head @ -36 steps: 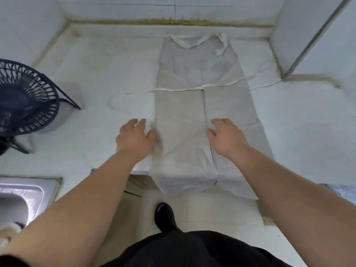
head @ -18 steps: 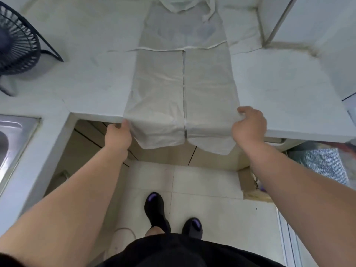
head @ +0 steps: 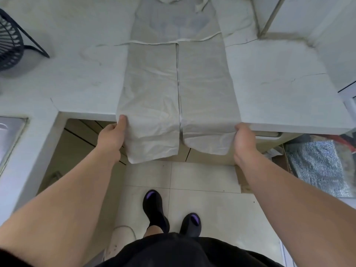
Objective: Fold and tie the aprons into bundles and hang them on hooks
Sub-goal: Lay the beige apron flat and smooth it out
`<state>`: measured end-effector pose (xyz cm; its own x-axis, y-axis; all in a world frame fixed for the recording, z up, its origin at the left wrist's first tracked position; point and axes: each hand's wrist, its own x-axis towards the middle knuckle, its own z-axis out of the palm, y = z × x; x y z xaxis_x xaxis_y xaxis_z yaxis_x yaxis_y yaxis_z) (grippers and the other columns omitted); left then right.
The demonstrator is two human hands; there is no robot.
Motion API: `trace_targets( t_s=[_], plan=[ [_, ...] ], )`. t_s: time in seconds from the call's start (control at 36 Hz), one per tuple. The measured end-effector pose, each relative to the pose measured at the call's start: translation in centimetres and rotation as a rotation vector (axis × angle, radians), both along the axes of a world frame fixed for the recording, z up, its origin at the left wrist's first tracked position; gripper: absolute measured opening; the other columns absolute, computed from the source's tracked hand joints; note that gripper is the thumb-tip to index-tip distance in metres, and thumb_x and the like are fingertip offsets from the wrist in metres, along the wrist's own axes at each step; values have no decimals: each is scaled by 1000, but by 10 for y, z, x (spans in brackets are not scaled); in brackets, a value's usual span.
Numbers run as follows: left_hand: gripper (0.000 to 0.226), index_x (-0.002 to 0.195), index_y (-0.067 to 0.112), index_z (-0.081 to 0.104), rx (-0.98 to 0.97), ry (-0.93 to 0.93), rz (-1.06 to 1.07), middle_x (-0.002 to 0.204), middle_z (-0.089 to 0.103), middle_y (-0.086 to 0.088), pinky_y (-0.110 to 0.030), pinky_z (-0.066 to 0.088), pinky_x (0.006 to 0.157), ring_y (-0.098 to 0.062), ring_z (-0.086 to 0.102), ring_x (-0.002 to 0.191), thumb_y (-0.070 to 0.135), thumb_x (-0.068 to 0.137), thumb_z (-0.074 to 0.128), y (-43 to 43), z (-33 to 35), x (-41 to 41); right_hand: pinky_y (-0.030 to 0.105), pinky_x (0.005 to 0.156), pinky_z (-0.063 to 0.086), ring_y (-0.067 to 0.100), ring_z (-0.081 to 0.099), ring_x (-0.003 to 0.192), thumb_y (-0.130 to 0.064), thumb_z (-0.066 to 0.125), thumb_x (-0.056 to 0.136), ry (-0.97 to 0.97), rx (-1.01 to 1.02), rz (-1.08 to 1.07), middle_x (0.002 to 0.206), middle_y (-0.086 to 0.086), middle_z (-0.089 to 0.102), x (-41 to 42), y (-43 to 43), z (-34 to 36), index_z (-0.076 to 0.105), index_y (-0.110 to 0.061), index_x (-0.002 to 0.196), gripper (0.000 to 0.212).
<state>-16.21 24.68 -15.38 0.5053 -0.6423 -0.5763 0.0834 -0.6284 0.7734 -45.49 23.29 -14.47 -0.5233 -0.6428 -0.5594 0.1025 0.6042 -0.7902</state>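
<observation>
Left hand (head: 113, 135), right hand (head: 243, 137) seemingly grip apron (head: 154, 83) edges.

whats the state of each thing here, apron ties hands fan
apron, sides folded in to meet at the middle, flat on the counter, lower end hanging over its edge
ties, loose, untied
left hand, grips the apron's left edge
right hand, grips the apron's right edge
fan, cannot tell whether it is running
</observation>
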Motion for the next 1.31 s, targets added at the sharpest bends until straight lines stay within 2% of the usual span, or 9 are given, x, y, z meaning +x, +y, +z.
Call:
trace_targets(
  t_s=[0.19,0.36,0.56,0.72,0.89,1.0,1.06,1.17,1.31],
  plan=[
    [40,123,17,60,-96,334,-15,115,68,7,-31,48,90,-11,64,102,45,99,45,14,12,1,32,70,46,24,59,79,-16,57,89,-47,-110,209,81,6,60,-9,8,10,58,-14,76,13],
    [28,101,21,65,-36,315,-42,100,71,6,-32,51,72,-14,67,90,43,97,50,24,23,1,44,98,46,31,62,107,-49,31,97,-420,-60,146,116,13,66,-19,9,18,59,-8,124,56],
    [30,108,20,64,-26,370,-46,99,72,4,-35,53,71,-15,68,90,45,96,52,30,28,-1,33,77,52,25,65,99,-32,44,99,-313,5,196,116,10,67,-12,17,16,61,-12,119,33],
    [47,124,25,62,-68,420,-85,119,68,3,-44,51,93,-20,67,106,57,95,43,28,23,12,38,84,53,25,65,90,-26,44,101,-154,-43,290,106,14,66,-11,14,19,62,-8,100,25],
    [25,102,19,65,-33,239,-84,107,70,0,-39,52,82,-21,66,97,38,99,49,31,17,6,51,90,50,30,61,90,-39,53,95,166,-90,329,96,16,62,-9,21,19,56,-10,81,32],
    [27,77,16,61,-52,36,-94,88,64,-4,-38,44,78,-22,57,86,37,94,59,35,10,13,44,94,49,26,62,102,-37,49,98,-88,-29,308,112,9,64,-8,22,28,59,-11,114,33],
    [28,74,15,59,-61,-31,-122,84,63,-4,-37,45,74,-22,57,82,36,92,61,37,11,14,40,81,53,26,64,88,-21,46,98,-252,27,249,98,9,66,-10,22,30,60,-9,110,23],
    [21,99,17,59,-11,116,-234,102,68,-3,-37,53,76,-22,64,89,37,95,57,41,18,12,36,74,53,25,64,80,10,44,89,-85,21,441,102,14,67,-11,28,32,62,-6,111,32],
    [47,129,24,49,15,3,-339,120,63,-3,-40,54,81,-23,63,100,22,87,70,47,22,19,37,79,53,22,60,89,-7,62,87,172,-14,534,115,10,59,-14,32,32,49,-14,114,31]
  ],
)
